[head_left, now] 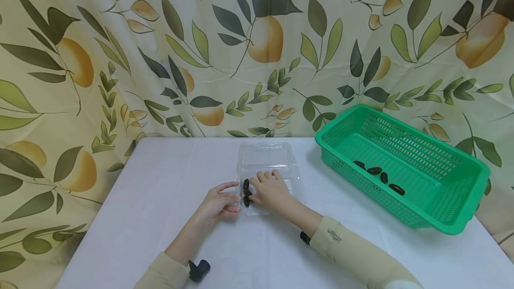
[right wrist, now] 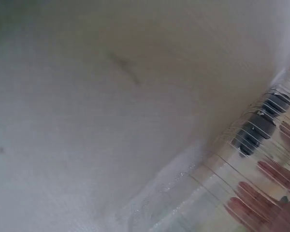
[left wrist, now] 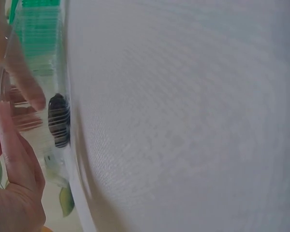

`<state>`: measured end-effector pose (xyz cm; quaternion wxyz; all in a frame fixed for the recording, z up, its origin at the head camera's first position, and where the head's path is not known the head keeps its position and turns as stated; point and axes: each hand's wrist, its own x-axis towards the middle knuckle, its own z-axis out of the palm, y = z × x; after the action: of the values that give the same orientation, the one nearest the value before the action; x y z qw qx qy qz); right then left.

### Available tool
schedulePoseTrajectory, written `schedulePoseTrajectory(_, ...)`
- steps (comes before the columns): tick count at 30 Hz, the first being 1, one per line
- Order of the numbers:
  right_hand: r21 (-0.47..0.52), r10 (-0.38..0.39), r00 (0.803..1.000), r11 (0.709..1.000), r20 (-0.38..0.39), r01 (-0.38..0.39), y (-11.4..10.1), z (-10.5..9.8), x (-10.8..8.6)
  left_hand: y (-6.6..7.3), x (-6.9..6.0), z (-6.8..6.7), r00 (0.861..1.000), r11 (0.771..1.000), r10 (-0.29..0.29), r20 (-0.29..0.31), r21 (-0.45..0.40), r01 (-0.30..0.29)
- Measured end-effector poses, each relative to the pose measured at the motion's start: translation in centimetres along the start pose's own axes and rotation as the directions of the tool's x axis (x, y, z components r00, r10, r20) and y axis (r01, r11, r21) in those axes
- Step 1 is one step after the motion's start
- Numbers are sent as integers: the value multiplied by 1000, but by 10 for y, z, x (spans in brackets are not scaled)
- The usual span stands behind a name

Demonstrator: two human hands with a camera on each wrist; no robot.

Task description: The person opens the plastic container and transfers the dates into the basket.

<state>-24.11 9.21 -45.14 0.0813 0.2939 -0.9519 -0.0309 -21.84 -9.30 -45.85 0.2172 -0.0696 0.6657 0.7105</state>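
Dates (head_left: 246, 193) lie in a row inside the clear box (head_left: 257, 212), along its left wall. Our left hand (head_left: 218, 203) rests loosely against that wall; our right hand (head_left: 271, 191) reaches in beside the row, its grip seemingly released, fingers spread. We judge a careless brush could scatter the row, and uneven pressure could slide this flimsy box across the table (head_left: 160, 182). Beyond, more dates (head_left: 374, 171) lie inside the green basket (head_left: 441, 191).

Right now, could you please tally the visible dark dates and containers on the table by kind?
Dark dates in the basket: 4
Dark dates in the clear box: 3, all that show
Green basket: 1
Clear plastic box: 1
Total: 9
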Motion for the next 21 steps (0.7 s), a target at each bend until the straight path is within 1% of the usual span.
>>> schedulePoseTrajectory(4,-4,-20,999,1000,27,20,-1,4,3,-1,2,-1,1000,1000,0,7,4,0)
schedulePoseTrajectory(7,-17,-20,999,1000,39,21,-1,6,5,-2,3,-2,1000,1000,-2,7,7,2)
schedulePoseTrajectory(21,1,-4,999,1000,53,4,0,10,6,-1,3,-2,1000,1000,-1,10,22,1)
